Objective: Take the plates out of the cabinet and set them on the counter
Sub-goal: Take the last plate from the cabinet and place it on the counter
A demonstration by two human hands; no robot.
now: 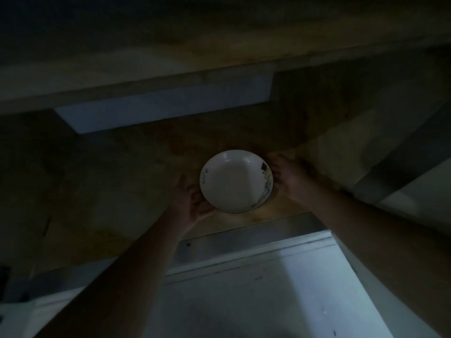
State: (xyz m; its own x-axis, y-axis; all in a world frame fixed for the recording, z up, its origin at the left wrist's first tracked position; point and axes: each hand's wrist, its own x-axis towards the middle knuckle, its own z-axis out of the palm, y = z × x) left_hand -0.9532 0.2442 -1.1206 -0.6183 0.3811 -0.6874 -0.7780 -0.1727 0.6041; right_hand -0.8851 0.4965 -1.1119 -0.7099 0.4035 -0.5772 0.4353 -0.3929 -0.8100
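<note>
A white deep plate (235,181) with a dark rim, blue writing on its left side and a printed picture on its right side sits on the brown shelf (122,167) inside the dim cabinet. My left hand (191,203) grips the plate's lower left edge, fingers curled under the rim. On the opposite side, my right hand (289,178) holds the right edge. Both forearms reach in from the bottom of the view. The scene is very dark.
The shelf's front edge (244,236) runs just below the plate. A pale panel (166,106) shows at the back of the cabinet. The cabinet's right wall (341,147) stands close beside my right hand. Light floor or door surface (268,301) lies below.
</note>
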